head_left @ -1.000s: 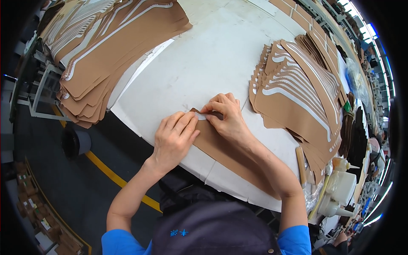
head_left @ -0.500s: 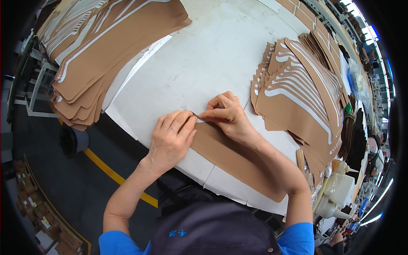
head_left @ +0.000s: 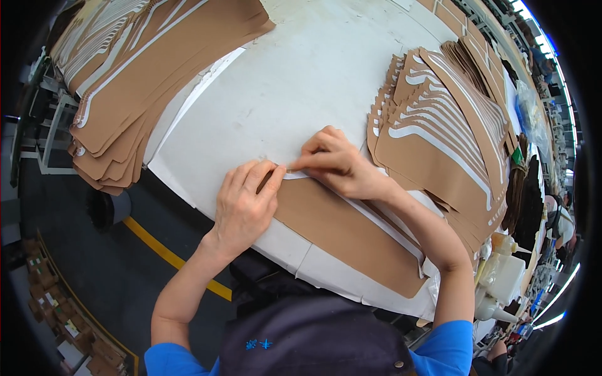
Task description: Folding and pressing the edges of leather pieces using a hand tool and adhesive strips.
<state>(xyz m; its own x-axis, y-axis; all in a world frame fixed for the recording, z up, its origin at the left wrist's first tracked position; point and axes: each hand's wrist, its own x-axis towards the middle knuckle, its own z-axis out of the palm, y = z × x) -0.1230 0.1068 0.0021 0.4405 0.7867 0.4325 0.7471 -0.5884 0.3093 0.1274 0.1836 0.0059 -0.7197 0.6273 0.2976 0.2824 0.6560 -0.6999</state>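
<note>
A long brown sheet panel [head_left: 345, 238] lies slanted on the white tabletop in front of me, its left end under my hands. A white strip [head_left: 382, 222] runs along its far edge, with a narrow brown margin beyond it. My left hand [head_left: 243, 203] bends over the panel's left end, fingertips closed on its corner. Right beside those fingertips, my right hand [head_left: 338, 163] is closed in a pinch at the same corner, slightly blurred. What lies between its fingertips is mostly hidden, but it appears to be the panel's edge.
Fanned brown panels with white strips [head_left: 439, 156] lie to the right; another stack [head_left: 169, 69] overhangs the table's left edge. Whitish plastic bottles [head_left: 505, 276] stand at the right. A dark round bin [head_left: 110, 208] is on the floor at left, near a yellow line [head_left: 157, 245].
The white strip along the panel's far edge has come into view where brown showed before. My right forearm has swung a little to the right; both hands stay at the corner.
</note>
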